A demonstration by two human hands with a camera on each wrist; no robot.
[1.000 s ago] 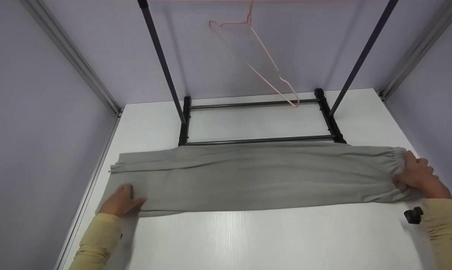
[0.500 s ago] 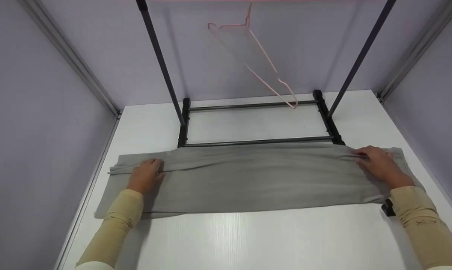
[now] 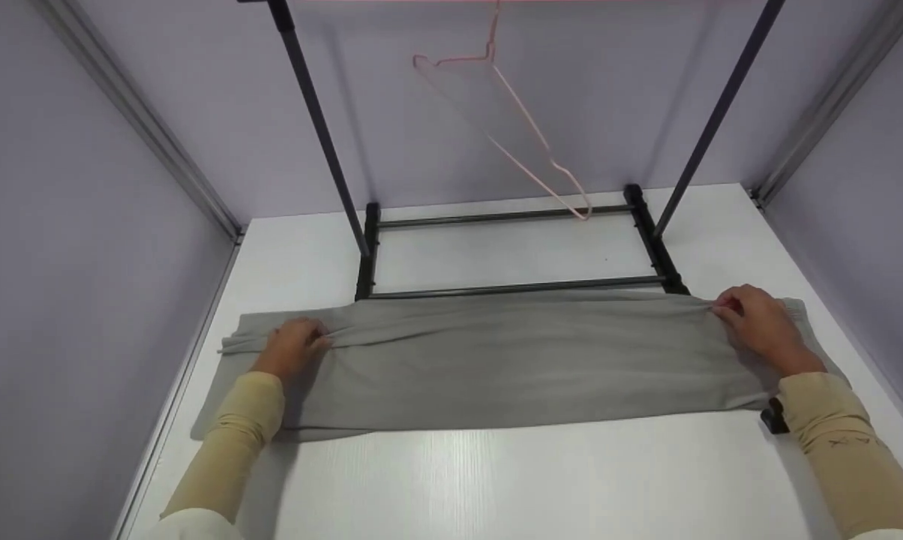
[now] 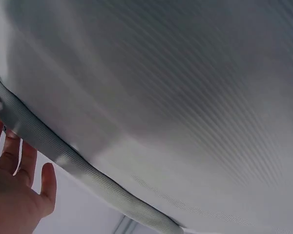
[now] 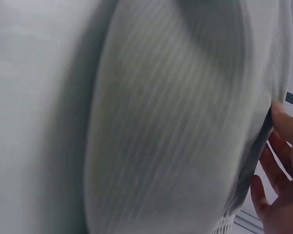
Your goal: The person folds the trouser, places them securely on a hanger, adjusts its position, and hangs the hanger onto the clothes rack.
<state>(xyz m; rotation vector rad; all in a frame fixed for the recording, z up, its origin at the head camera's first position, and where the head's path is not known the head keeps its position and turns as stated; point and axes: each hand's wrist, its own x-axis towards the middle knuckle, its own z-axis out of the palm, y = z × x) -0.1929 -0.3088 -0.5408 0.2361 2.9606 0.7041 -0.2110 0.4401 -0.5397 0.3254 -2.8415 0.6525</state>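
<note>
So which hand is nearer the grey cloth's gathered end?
The right hand, pinching the grey cloth beside its gathered end; the left hand is near the opposite end.

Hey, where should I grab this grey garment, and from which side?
Probably the far long edge of the grey garment, pinched near both ends from above: it lies stretched out left to right, loose folds run along that side, and the rack stands close behind.

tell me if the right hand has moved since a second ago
Yes. In the head view, the right hand has moved left, from the end of the cloth to nearer the rack, which stands fixed.
</note>
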